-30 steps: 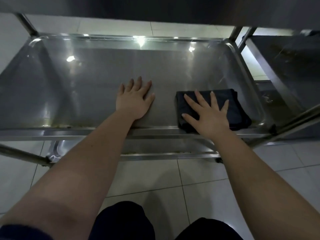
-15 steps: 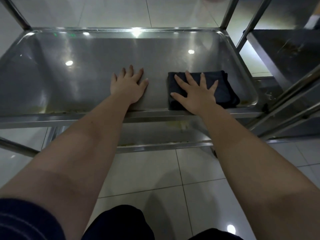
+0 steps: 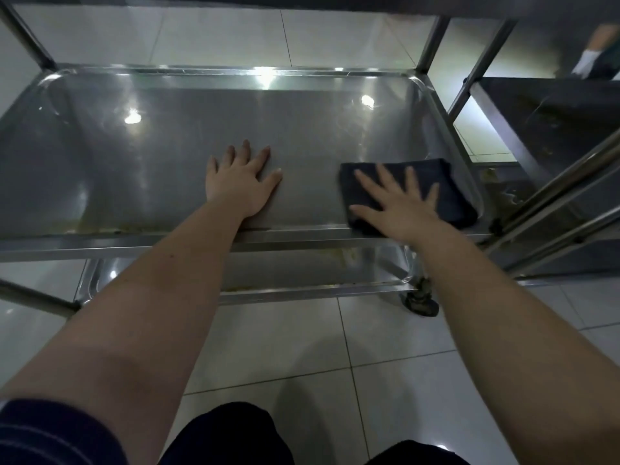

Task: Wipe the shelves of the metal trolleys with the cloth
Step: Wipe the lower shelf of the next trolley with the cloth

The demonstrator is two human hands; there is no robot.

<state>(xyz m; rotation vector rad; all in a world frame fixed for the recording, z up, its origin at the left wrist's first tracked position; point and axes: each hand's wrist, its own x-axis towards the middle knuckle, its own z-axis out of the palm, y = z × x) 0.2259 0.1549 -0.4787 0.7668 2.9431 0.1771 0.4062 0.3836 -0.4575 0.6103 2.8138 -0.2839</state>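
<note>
While our right hand [image 3: 399, 208], fingers straight, presses the folded dark cloth [image 3: 451, 193] at the right end of the shiny steel trolley shelf [image 3: 151, 162], its length runs leftward; our left hand [image 3: 241, 184] lies flat, empty, mid-shelf.

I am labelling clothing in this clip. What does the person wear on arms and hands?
The left hand and the right hand are bare: no gloves, rings or watch show. Both forearms are bare too. A dark blue sleeve with faint stripes covers the left upper arm.
</note>
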